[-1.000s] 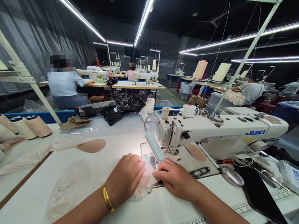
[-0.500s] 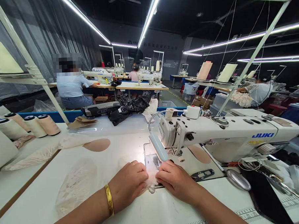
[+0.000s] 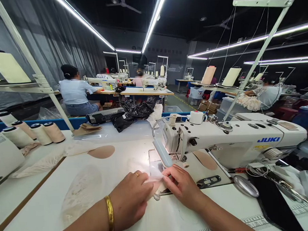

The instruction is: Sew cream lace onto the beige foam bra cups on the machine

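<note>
A thin, sheer pale fabric (image 3: 154,184) lies under the lamp in front of the sewing machine (image 3: 228,136). My left hand (image 3: 129,198), with a ring and a gold bangle, has its fingers closed on the fabric's left part. Opposite it, my right hand (image 3: 182,187) pinches the fabric's edge between thumb and fingertips, just below the lamp head (image 3: 162,152). Between the two hands the fabric is stretched. The lamp and fingers hide the needle area. Left of my left hand, a pale lace piece (image 3: 82,190) lies flat on the white table (image 3: 115,168).
Beside my right hand lie thread snips (image 3: 209,182), a silver computer mouse (image 3: 246,185) and a black phone (image 3: 275,205). Thread cones (image 3: 54,132) stand at the left, near a beige oval piece (image 3: 102,152). A black plastic bag (image 3: 136,113) sits behind. Co-workers (image 3: 76,91) sit further back.
My left hand has moved a little left and down, away from my right hand. More of the fabric shows between them, drawn out. My right hand's fingers have shifted on the edge.
</note>
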Action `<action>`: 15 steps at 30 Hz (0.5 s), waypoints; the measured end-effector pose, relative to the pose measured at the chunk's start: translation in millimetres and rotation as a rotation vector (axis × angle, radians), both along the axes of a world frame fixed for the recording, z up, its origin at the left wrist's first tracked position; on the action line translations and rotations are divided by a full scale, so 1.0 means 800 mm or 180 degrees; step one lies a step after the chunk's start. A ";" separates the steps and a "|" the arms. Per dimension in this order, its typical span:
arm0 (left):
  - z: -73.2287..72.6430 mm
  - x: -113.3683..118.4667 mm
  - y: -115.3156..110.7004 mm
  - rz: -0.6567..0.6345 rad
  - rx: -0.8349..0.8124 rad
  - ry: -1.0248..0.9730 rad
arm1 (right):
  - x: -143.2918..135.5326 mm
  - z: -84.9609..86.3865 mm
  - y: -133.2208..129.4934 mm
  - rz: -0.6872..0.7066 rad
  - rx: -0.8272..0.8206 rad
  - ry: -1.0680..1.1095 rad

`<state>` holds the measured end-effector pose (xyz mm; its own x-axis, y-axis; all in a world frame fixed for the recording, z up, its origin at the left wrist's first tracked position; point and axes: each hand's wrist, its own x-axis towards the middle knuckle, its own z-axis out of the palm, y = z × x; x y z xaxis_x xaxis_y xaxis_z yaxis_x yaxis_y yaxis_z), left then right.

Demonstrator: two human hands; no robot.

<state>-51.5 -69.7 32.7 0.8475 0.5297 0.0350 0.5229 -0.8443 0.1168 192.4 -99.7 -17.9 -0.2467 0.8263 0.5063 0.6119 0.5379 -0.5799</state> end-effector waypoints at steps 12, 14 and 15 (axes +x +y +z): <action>0.047 -0.055 0.079 0.1648 -0.0281 -0.1470 | -0.002 -0.010 -0.004 -0.0026 -0.0475 0.0102; 0.049 -0.068 0.088 0.1994 -0.0160 -0.1617 | -0.003 -0.004 -0.005 -0.0018 -0.0626 0.0196; 0.047 -0.069 0.087 0.2016 -0.0159 -0.1647 | -0.004 -0.001 -0.006 -0.0018 -0.0707 0.0260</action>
<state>-106.7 -0.1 70.0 0.2701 0.9138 0.3033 0.7686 -0.3944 0.5037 189.5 -104.4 -18.9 -0.2075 0.9209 0.3299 0.5608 0.3883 -0.7313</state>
